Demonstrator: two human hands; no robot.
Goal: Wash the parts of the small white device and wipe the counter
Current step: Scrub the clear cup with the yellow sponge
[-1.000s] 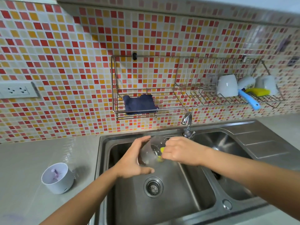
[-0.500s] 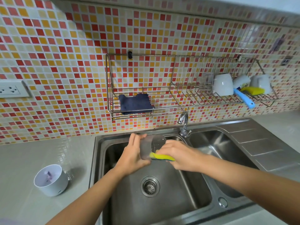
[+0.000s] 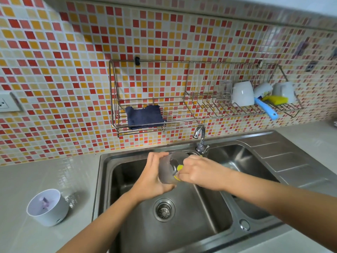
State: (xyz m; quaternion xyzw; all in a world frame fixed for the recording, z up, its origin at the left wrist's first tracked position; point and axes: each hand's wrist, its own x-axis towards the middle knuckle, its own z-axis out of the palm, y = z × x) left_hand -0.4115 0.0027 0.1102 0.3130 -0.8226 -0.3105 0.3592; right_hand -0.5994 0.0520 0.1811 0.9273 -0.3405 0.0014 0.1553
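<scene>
Scrubbing looks to be the step in hand. Over the left basin of the stainless-steel double sink [image 3: 120, 153], the left hand [image 3: 153, 179] is clamped round a translucent grey plastic cup [image 3: 168, 168]. Its fingers lie over the far wall and its thumb under the near one. The cup is tipped with its mouth to the right, probably so the inside faces the other hand and any drips fall into the basin and not onto the desk.

The right hand [image 3: 198, 172] is closed on a yellow sponge [image 3: 179, 168], which is pushed into that mouth against the inner wall. Both hands sit just in front of the chrome tap [image 3: 200, 138] at the sink's back edge, and no stream shows from it.

The other part, a small white cylindrical base [image 3: 49, 210], stands upright on the grey desk [image 3: 36, 179], well to the left of the sink. It is apart from the water, and something purplish inside it is too blurred to make out. It seems unwashed, so I judge the task to be at an early stage.

Above the sink, a dark blue cloth [image 3: 145, 116] lies in the wire wall rack [image 3: 228, 111], likely meant for wiping the desk afterwards. The wet cup could slip, so the next move calls for a firm left-hand hold.
</scene>
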